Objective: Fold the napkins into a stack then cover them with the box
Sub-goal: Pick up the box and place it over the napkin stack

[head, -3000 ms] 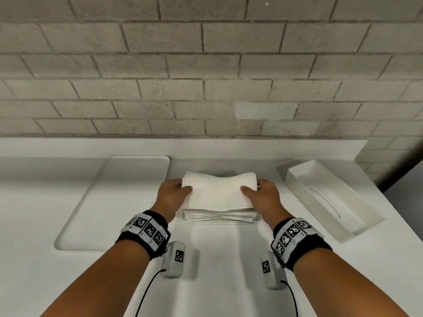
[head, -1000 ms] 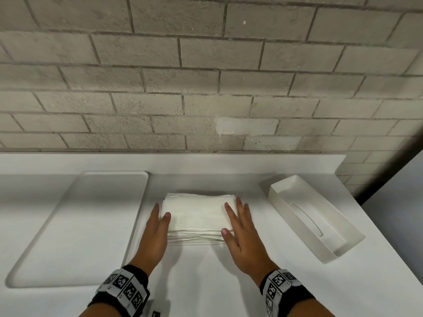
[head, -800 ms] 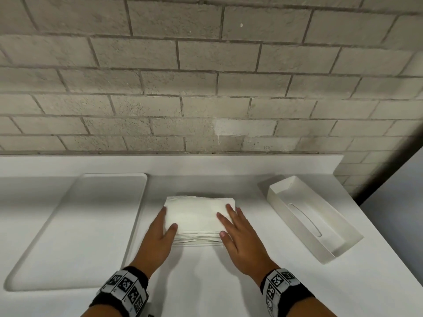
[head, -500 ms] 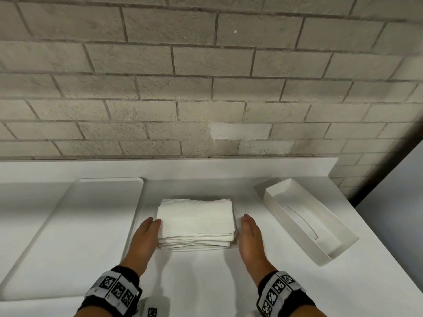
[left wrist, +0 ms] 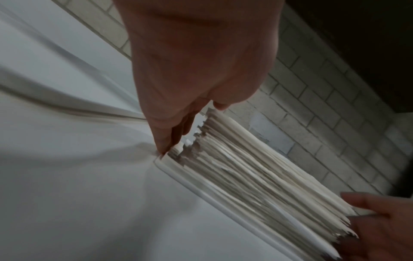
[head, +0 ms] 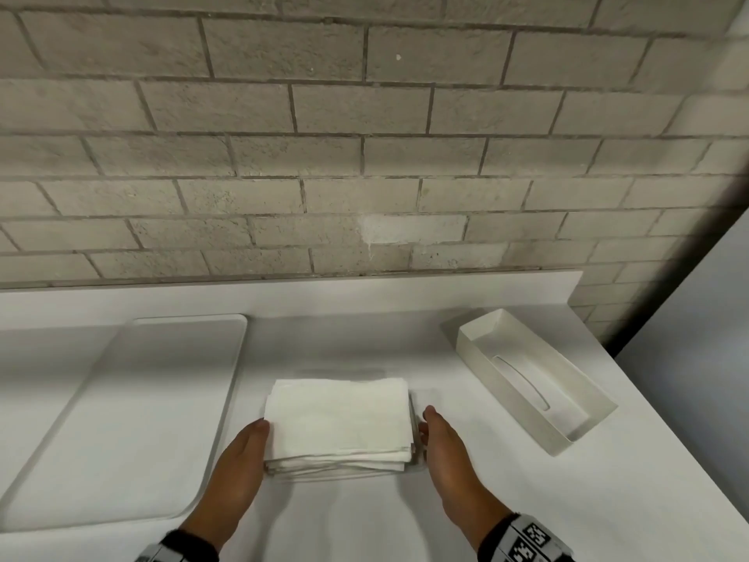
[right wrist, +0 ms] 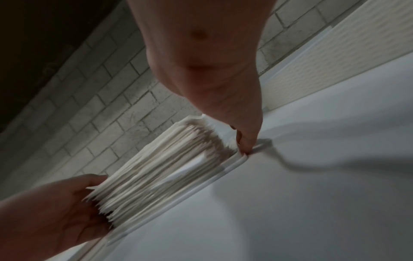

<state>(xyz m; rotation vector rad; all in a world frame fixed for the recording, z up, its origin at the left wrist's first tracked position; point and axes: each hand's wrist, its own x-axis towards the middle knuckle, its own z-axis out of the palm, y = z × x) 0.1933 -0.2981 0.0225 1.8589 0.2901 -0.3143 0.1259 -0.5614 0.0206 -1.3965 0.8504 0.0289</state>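
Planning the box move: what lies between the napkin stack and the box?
Bare white counter separates napkin stack from box, seen in head view.

My head camera looks down over the table; both wrist cameras sit low and close, sharing the napkin stack between them.

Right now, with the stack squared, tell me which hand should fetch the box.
Right. The box lies open side up on the counter's right side, beyond the right hand. The left hand sits across the napkin stack from it and would likely have to reach over the napkins.
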